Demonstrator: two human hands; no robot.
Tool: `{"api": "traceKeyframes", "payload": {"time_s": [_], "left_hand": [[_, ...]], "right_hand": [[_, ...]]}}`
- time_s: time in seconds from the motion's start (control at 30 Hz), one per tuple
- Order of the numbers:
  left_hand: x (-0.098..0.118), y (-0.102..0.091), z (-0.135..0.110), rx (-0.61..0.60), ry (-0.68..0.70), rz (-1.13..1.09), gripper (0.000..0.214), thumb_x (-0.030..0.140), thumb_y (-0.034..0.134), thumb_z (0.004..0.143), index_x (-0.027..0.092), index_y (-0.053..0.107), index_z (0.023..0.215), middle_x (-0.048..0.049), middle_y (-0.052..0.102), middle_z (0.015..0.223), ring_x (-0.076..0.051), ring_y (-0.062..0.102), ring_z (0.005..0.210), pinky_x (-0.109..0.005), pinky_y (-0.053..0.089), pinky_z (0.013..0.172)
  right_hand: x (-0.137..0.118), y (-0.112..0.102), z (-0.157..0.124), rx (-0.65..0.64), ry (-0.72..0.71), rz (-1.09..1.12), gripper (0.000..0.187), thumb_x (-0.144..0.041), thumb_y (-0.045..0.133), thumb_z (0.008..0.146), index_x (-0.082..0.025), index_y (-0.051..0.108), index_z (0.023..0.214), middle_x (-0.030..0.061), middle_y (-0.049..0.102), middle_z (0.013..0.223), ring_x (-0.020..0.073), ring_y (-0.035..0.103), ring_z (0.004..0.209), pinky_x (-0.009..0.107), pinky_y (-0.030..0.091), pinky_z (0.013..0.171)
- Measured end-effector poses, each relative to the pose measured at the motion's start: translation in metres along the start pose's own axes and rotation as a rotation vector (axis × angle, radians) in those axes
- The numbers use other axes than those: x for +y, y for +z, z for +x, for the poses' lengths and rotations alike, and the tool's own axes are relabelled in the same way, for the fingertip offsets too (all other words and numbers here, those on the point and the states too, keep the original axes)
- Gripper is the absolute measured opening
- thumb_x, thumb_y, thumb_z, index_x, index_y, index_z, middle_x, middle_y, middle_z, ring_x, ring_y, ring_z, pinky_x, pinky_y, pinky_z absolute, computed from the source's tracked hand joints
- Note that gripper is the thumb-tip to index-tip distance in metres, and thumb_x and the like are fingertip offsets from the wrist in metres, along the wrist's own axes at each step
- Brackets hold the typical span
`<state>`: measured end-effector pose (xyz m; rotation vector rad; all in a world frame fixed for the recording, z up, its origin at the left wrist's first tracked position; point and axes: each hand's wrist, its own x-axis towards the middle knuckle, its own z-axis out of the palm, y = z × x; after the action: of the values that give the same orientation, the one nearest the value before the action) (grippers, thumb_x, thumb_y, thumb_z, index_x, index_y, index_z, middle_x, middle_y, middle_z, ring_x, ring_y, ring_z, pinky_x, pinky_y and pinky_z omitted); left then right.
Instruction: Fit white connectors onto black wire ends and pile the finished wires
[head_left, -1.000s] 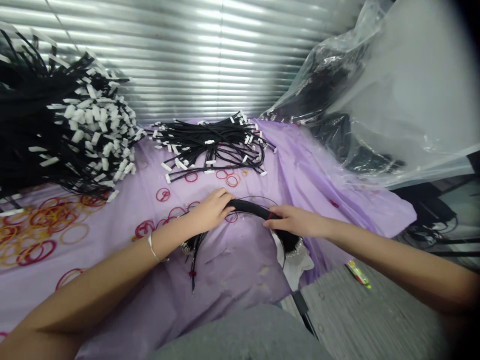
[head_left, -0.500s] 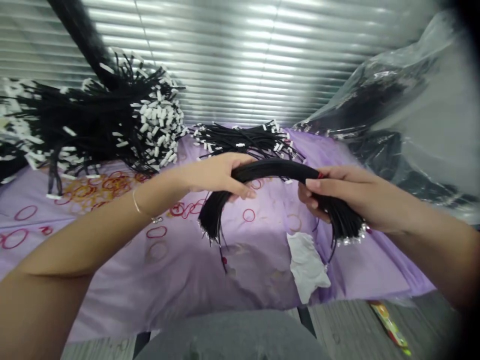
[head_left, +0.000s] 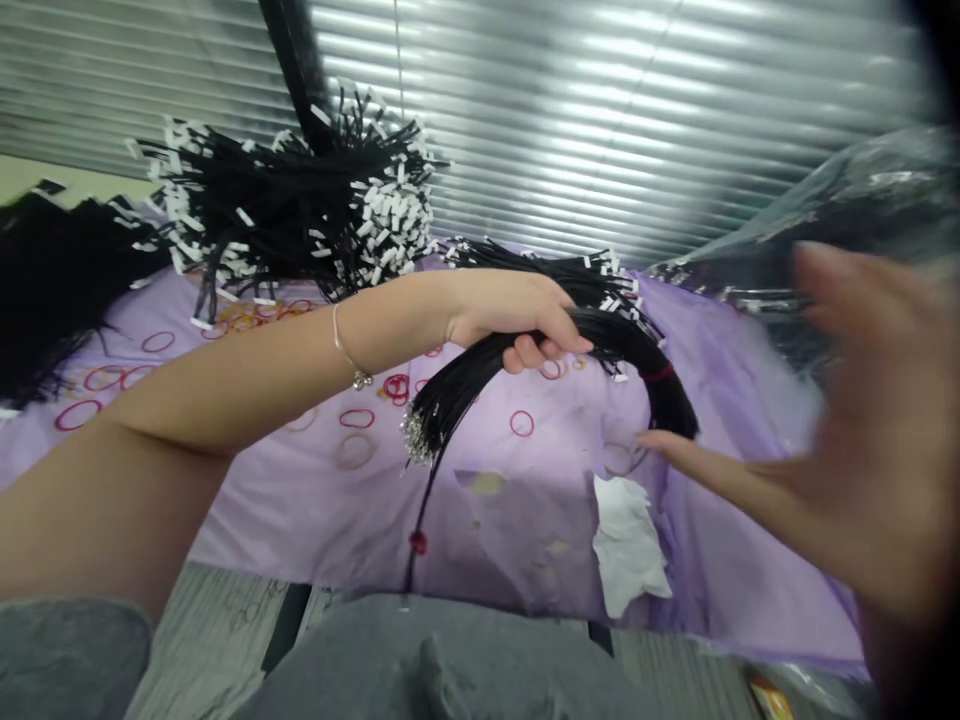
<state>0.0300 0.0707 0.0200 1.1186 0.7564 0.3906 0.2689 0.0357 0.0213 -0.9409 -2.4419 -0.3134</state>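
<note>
A thick bundle of black cords [head_left: 480, 370] arcs across the middle, and my left hand [head_left: 517, 315] is wrapped round it. Small shiny metal ends show at the bundle's left tip, and a red rubber band [head_left: 658, 373] circles it near the right. One long cord hangs below with a small red piece [head_left: 418, 543] on it. My right hand [head_left: 847, 430], blurred, is off the bundle with thumb and fingers spread wide. Its thumb tip lies close to the bundle's right end; whether it touches, I cannot tell.
Black cords with white ends are heaped [head_left: 277, 200] at the back left, beside another dark pile [head_left: 60, 290]. A smaller cord pile [head_left: 540, 265] lies behind my left hand. Loose red rubber bands [head_left: 357, 418] and a crumpled white tissue [head_left: 630, 545] lie on the purple cloth [head_left: 315, 530]. Clear plastic [head_left: 862, 200] stands right.
My right hand has let go of the bundle and moved right, opening. My left hand has shifted right with the bundle still in its grip. The view has turned left.
</note>
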Motion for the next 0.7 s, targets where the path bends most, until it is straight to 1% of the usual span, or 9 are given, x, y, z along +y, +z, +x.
{"api": "traceKeyframes", "payload": {"time_s": [0.1,0.17,0.27,0.4,0.47,0.5,0.57,0.63,0.7], "left_hand": [[0.007,0.017,0.009,-0.080,-0.069,0.015,0.021,0.008,0.063,0.073,0.015,0.045,0.064,0.0051,0.039,0.050,-0.002,0.031,0.038,-0.014,0.023,0.037],[0.005,0.023,0.012,-0.105,-0.088,-0.032,0.020,0.010,0.063,0.073,0.014,0.046,0.063,0.0048,0.040,0.050,-0.002,0.034,0.038,-0.013,0.026,0.037],[-0.015,0.014,0.009,-0.173,-0.088,-0.081,0.017,0.025,0.067,0.075,0.012,0.056,0.076,-0.0002,0.056,0.063,-0.005,0.047,0.042,-0.016,0.037,0.039],[-0.064,-0.012,-0.012,-0.413,-0.238,-0.130,0.053,0.063,0.053,0.077,0.018,0.056,0.105,-0.0036,0.066,0.070,-0.018,0.062,0.055,-0.028,0.050,0.051],[-0.089,-0.017,-0.026,-0.261,-0.162,-0.044,0.081,0.080,0.016,0.078,0.016,0.055,0.108,-0.0089,0.068,0.078,-0.022,0.065,0.064,-0.032,0.051,0.054],[-0.100,-0.017,-0.032,-0.117,-0.092,0.115,0.087,0.075,-0.001,0.080,0.014,0.055,0.109,-0.0114,0.069,0.081,-0.022,0.065,0.067,-0.032,0.051,0.055],[-0.120,-0.009,-0.043,0.229,0.040,0.578,0.083,0.054,-0.015,0.089,0.012,0.055,0.107,-0.0135,0.068,0.084,-0.020,0.065,0.070,-0.030,0.050,0.057],[-0.136,0.005,-0.051,0.373,0.073,0.808,0.068,0.044,-0.003,0.096,0.011,0.057,0.097,-0.0140,0.066,0.083,-0.020,0.063,0.072,-0.031,0.050,0.063],[-0.148,0.022,-0.053,0.399,0.077,0.948,0.049,0.038,0.020,0.098,0.012,0.059,0.087,-0.0145,0.065,0.087,-0.023,0.061,0.082,-0.037,0.048,0.075]], "right_hand": [[0.001,0.015,0.019,-0.298,0.086,0.134,0.099,-0.047,0.063,0.074,-0.008,0.011,0.149,0.0212,0.051,0.130,0.0361,0.051,0.117,0.051,0.045,0.093],[0.006,0.023,0.029,-0.470,0.217,0.286,0.072,-0.035,0.058,0.077,-0.012,0.034,0.140,0.0130,0.065,0.103,0.0296,0.063,0.091,0.043,0.051,0.074],[0.008,0.025,0.030,-0.655,0.250,0.529,0.028,-0.035,0.054,0.081,-0.018,0.060,0.103,0.0027,0.063,0.075,0.0173,0.060,0.065,0.030,0.047,0.058],[0.005,0.025,0.020,-1.005,0.477,0.898,0.022,-0.041,0.056,0.083,-0.020,0.054,0.089,-0.0072,0.041,0.051,0.0063,0.038,0.037,0.019,0.032,0.036],[0.009,0.027,0.014,-1.093,0.660,1.088,0.022,-0.040,0.058,0.082,-0.020,0.050,0.086,-0.0094,0.035,0.049,0.0041,0.030,0.035,0.017,0.027,0.034],[0.012,0.028,0.011,-1.097,0.739,1.171,0.023,-0.039,0.059,0.081,-0.020,0.047,0.085,-0.0100,0.033,0.048,0.0035,0.028,0.036,0.016,0.026,0.034],[0.022,0.028,0.005,-1.057,0.868,1.295,0.026,-0.037,0.063,0.080,-0.020,0.043,0.078,-0.0104,0.031,0.045,0.0029,0.024,0.036,0.015,0.023,0.035],[0.036,0.025,-0.002,-0.973,0.959,1.364,0.030,-0.036,0.066,0.077,-0.020,0.041,0.073,-0.0101,0.029,0.044,0.0027,0.022,0.036,0.016,0.019,0.034],[0.050,0.018,-0.010,-0.842,1.018,1.405,0.025,-0.036,0.066,0.078,-0.020,0.047,0.077,-0.0099,0.026,0.045,0.0025,0.018,0.037,0.018,0.015,0.034]]}}
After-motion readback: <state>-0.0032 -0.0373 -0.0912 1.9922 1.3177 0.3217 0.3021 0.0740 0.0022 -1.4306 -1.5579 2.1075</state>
